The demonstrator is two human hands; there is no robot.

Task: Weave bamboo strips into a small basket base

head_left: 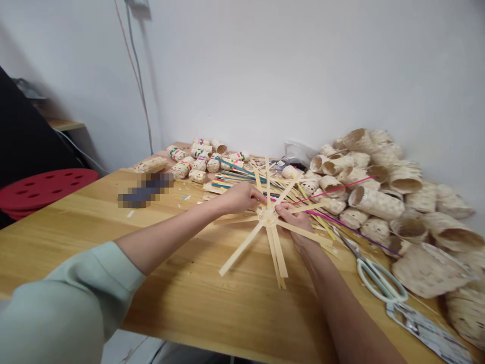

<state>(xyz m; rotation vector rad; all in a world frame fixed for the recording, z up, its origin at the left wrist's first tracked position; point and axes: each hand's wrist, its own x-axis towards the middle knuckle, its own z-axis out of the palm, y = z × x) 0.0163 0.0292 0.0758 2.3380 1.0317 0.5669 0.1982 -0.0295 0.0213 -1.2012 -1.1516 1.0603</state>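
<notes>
A star-shaped weave of pale bamboo strips (268, 217) is held above the table, its loose strips spreading outward from a small round centre. My left hand (244, 198) is closed at the upper left of that centre, fingertips pinched at its edge. On the right side, my right hand (297, 218) grips the weave with the thumb on top near the centre; the other fingers are mostly hidden beneath. Close behind my right hand runs a thin magenta strip (337, 188), with a purple strip (358, 231) below it.
Woven bamboo tubes (375, 202) are heaped along the right. White-handled scissors (381, 280) lie before them. Loose bamboo strips (242, 181) and colour-banded woven pieces (200, 161) lie at the back. A pixelated dark object (142, 192) is at left, beyond it a red stool (45, 189).
</notes>
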